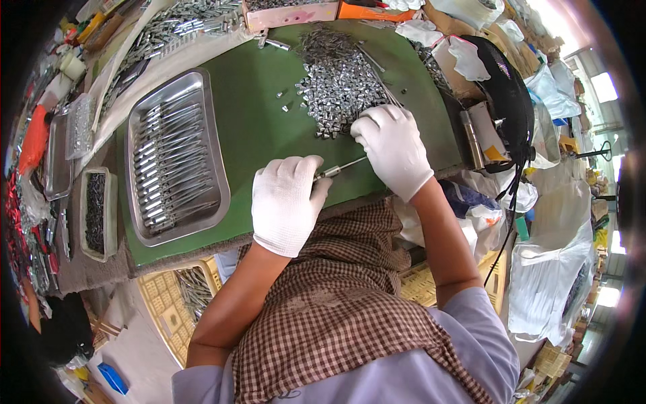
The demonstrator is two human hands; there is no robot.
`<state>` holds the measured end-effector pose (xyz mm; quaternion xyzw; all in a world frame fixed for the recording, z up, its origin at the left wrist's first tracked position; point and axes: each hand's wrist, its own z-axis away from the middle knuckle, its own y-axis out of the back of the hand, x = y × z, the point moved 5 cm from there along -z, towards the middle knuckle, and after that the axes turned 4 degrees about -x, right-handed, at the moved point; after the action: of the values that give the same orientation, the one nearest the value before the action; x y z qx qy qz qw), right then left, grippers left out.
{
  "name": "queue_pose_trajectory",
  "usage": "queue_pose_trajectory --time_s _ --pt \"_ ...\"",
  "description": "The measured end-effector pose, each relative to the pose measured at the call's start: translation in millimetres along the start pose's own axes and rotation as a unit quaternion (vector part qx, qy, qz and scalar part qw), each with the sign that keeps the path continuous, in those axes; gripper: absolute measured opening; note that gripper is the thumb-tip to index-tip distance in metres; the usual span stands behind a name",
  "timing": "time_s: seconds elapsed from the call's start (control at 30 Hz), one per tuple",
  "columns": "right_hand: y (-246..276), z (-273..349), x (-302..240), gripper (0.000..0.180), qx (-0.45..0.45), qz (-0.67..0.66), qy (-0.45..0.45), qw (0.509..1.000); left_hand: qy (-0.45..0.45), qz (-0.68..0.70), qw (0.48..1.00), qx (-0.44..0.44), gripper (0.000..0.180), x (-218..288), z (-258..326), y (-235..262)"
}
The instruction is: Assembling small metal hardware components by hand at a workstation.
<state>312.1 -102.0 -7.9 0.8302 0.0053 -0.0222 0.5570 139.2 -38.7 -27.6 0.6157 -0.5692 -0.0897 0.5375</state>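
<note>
My left hand, in a white knit glove, is closed around a slim metal tool-like piece with a thin rod. The rod points right and its tip ends beside my right hand, which is gloved too. The right fingers are curled together at the near right edge of a heap of small silvery metal sleeves; whatever they pinch is hidden. Left of my hands lies a steel tray holding a row of slender metal pieces with pointed ends.
Thin dark pins are heaped behind the sleeves on the green mat. A small bin of dark parts stands left of the tray. Boxes line the back; a metal cylinder and black bag are at right.
</note>
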Motion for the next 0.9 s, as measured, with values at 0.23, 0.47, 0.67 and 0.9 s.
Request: queue_pose_trajectory --time_s 0.23,0.47,0.67,0.9 --pt "17 15 -31 0.020 -0.003 -0.157 0.023 0.987 -0.035 -0.008 0.999 0.013 0.015 5 0 3" --pt "5 10 -36 0.018 -0.017 -0.210 -0.018 0.977 -0.031 -0.006 0.999 0.008 0.014 4 1 2" --pt "14 -3 -63 0.020 -0.092 -0.030 0.094 0.991 -0.031 -0.028 0.999 -0.012 0.014 2 0 1" --pt "7 14 -25 0.017 -0.041 -0.167 -0.006 0.985 -0.037 -0.015 0.999 0.007 0.013 7 -1 3"
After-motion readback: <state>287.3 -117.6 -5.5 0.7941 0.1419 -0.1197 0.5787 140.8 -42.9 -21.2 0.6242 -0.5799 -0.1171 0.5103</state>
